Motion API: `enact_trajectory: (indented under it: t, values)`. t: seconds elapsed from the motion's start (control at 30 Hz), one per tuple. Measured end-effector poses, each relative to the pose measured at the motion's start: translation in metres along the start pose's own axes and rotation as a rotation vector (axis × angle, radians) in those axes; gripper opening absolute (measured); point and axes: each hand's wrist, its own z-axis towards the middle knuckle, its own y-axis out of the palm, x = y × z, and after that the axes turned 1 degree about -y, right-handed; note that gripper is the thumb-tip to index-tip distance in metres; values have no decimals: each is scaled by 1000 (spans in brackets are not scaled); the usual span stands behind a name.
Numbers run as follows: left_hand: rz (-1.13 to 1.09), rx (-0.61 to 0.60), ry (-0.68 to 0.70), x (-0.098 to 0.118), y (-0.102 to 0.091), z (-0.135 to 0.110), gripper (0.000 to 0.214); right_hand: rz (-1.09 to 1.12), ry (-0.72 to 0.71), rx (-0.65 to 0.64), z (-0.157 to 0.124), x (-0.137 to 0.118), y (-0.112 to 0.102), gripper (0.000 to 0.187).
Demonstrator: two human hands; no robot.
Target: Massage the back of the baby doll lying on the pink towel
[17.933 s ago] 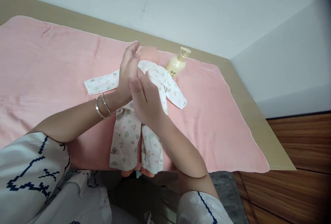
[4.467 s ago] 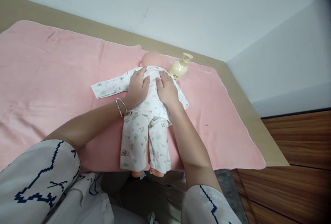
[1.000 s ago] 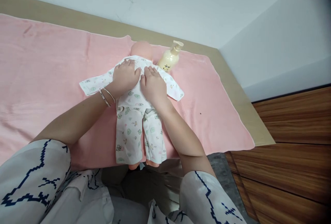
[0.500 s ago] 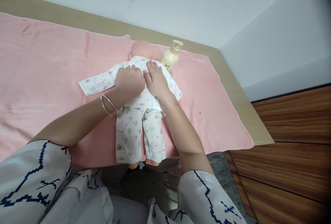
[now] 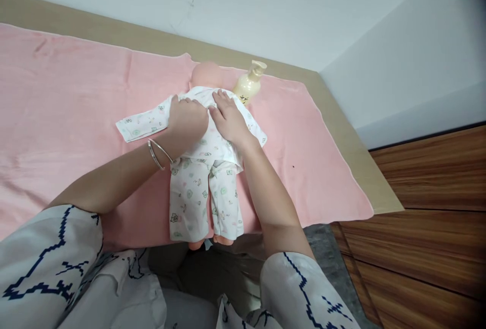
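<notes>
A baby doll (image 5: 205, 73) in white printed pyjamas (image 5: 207, 195) lies face down on a pink towel (image 5: 68, 96), head toward the wall and feet at the near edge. My left hand (image 5: 188, 121), with bangles on the wrist, rests flat on the doll's upper back, fingers stretched toward the collar. My right hand (image 5: 228, 119) lies flat beside it on the right half of the back, fingers out. Neither hand grips anything. The doll's left sleeve (image 5: 142, 122) spreads out empty on the towel.
A cream pump bottle (image 5: 249, 83) lies on the towel just right of the doll's head, close to my right fingertips. The towel covers a tan table (image 5: 374, 177) against a white wall. Wooden flooring (image 5: 429, 248) is on the right.
Over the last second both hands slid up the doll's back toward the collar and stayed flat. Much earlier they were raised and pressed together above the doll.
</notes>
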Motion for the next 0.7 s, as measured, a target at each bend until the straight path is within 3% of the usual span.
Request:
enact_trajectory:
  t: [0.13,0.27,0.4,0.57,0.7]
  values:
    - [-77,66,22,9,8,-7,46,25,-19,-7,3,11,3,62]
    - [-297,149,-20,0,25,5,50,-48,36,81,-8,-14,4,55]
    - [-368,126,-40,-5,34,13,57,-59,25,111,-13,-28,4,51]
    - [-357,155,-48,-1,34,8,59,22,24,110,-3,-3,7,53]
    - [-342,214,53,3,29,-1,52,57,37,96,5,15,10,60]
